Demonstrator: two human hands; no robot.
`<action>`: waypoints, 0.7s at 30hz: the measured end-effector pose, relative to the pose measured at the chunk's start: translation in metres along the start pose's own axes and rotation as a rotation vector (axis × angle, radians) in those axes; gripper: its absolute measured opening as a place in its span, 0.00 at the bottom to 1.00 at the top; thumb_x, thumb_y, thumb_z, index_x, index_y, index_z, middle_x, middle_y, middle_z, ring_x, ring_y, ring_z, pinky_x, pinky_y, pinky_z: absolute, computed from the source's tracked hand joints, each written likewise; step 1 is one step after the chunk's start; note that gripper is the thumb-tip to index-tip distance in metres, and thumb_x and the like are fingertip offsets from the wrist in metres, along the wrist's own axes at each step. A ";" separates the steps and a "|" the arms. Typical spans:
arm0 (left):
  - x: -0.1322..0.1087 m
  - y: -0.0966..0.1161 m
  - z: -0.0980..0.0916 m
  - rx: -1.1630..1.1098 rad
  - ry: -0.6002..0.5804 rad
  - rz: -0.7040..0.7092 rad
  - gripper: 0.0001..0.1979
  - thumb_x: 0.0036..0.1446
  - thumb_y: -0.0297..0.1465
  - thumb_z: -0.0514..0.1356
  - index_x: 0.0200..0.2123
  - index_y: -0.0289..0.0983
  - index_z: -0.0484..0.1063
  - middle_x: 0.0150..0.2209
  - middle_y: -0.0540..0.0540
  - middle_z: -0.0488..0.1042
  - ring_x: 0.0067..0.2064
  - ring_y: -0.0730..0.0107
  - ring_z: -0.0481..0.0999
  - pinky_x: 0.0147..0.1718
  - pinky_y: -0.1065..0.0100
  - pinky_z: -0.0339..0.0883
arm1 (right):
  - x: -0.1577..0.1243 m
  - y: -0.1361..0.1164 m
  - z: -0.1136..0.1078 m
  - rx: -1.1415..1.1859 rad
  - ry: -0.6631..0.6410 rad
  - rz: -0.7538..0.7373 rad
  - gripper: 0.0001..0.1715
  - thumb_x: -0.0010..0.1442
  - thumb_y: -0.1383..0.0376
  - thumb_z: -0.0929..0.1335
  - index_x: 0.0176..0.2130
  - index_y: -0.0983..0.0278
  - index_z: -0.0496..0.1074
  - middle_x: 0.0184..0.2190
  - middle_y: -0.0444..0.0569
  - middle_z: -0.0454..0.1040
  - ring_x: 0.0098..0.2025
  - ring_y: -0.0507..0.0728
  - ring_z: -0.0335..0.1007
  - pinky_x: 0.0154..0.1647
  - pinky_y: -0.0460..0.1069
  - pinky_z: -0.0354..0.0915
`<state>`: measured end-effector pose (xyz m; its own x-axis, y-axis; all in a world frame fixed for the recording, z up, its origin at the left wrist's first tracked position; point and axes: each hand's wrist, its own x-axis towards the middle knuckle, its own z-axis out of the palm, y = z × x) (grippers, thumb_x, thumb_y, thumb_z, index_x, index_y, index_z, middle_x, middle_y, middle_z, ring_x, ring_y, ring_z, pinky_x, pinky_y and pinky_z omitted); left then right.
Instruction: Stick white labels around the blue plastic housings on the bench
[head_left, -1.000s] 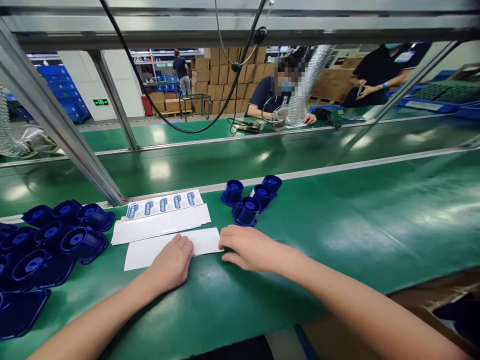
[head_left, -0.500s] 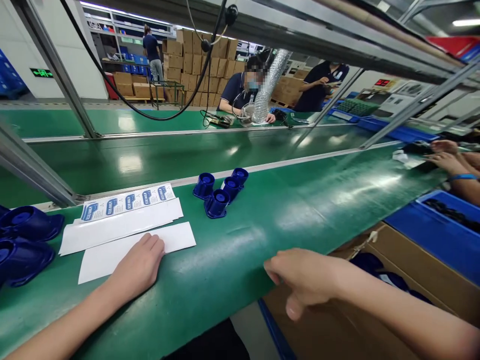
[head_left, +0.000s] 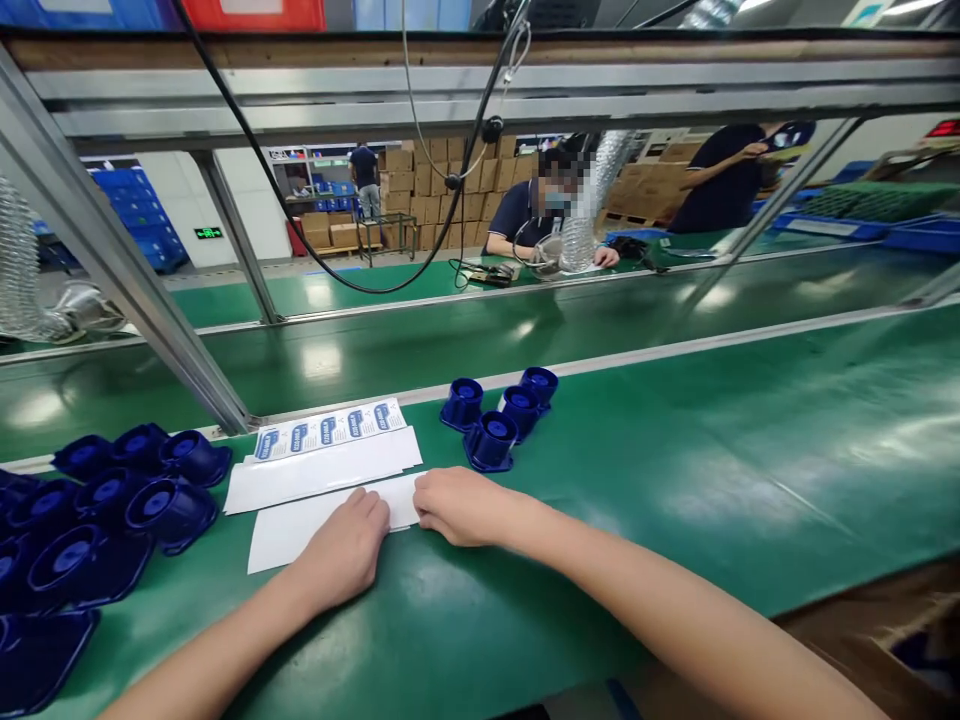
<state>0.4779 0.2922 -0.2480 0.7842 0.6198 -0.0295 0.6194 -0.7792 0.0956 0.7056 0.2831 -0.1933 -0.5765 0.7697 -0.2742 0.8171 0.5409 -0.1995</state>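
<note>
A white paper strip [head_left: 289,527] lies on the green bench, apparently with another layer beneath its right part. My left hand [head_left: 351,540] rests on its middle, fingers curled down against the paper. At the strip's right end, my right hand [head_left: 459,507] has its fingers closed on the edge. Just behind are more white strips [head_left: 322,470] and a sheet of blue-and-white printed labels [head_left: 330,428]. Several dark blue plastic cup-shaped parts [head_left: 491,440] stand beyond my right hand. The fingertips of both hands are partly hidden.
Many more blue plastic parts [head_left: 172,510] crowd the bench at left. A metal post [head_left: 142,260] rises behind them, and a black cable [head_left: 337,270] hangs overhead. Across the bench a person [head_left: 517,215] works beside a foil duct [head_left: 585,210]. A cardboard box [head_left: 885,620] is at lower right.
My right hand has come from the bench's front edge to the strip's right end and closed there. My left hand stays on the paper. The view has swung left, showing more blue parts.
</note>
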 end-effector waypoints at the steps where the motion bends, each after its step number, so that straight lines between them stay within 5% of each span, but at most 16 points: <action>1: 0.000 0.000 0.000 0.001 -0.002 -0.002 0.14 0.73 0.25 0.45 0.41 0.36 0.70 0.41 0.38 0.74 0.43 0.51 0.71 0.44 0.51 0.70 | 0.005 0.003 -0.003 -0.005 -0.023 -0.011 0.10 0.69 0.65 0.68 0.41 0.64 0.81 0.42 0.54 0.83 0.46 0.63 0.78 0.39 0.51 0.63; 6: 0.002 0.001 -0.003 -0.017 -0.016 -0.030 0.13 0.73 0.26 0.46 0.40 0.37 0.69 0.41 0.39 0.74 0.42 0.52 0.71 0.43 0.52 0.71 | 0.016 0.004 -0.012 -0.034 -0.143 0.004 0.09 0.61 0.71 0.70 0.37 0.64 0.82 0.36 0.54 0.85 0.40 0.62 0.80 0.31 0.51 0.58; 12: 0.005 -0.001 -0.007 -0.070 -0.039 -0.058 0.13 0.73 0.27 0.46 0.40 0.37 0.69 0.41 0.40 0.75 0.43 0.54 0.72 0.45 0.53 0.71 | 0.023 -0.008 -0.012 -0.066 -0.185 0.079 0.14 0.55 0.78 0.70 0.41 0.73 0.83 0.43 0.67 0.84 0.45 0.69 0.81 0.37 0.53 0.62; 18: 0.005 0.000 -0.011 -0.092 -0.044 -0.055 0.13 0.74 0.28 0.46 0.39 0.37 0.69 0.41 0.40 0.75 0.43 0.54 0.72 0.44 0.53 0.70 | 0.017 0.006 -0.021 0.055 -0.176 0.091 0.11 0.63 0.70 0.68 0.39 0.63 0.82 0.39 0.53 0.86 0.43 0.61 0.81 0.33 0.49 0.61; 21: 0.003 0.000 -0.012 -0.105 -0.038 -0.053 0.13 0.74 0.28 0.47 0.39 0.38 0.69 0.41 0.40 0.76 0.43 0.55 0.73 0.44 0.55 0.70 | 0.013 0.003 -0.016 0.057 -0.148 0.118 0.11 0.63 0.70 0.68 0.38 0.63 0.81 0.39 0.53 0.85 0.42 0.62 0.81 0.32 0.49 0.60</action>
<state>0.4798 0.2954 -0.2362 0.7527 0.6540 -0.0752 0.6542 -0.7303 0.1967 0.7008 0.3004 -0.1823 -0.4746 0.7662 -0.4332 0.8799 0.4265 -0.2097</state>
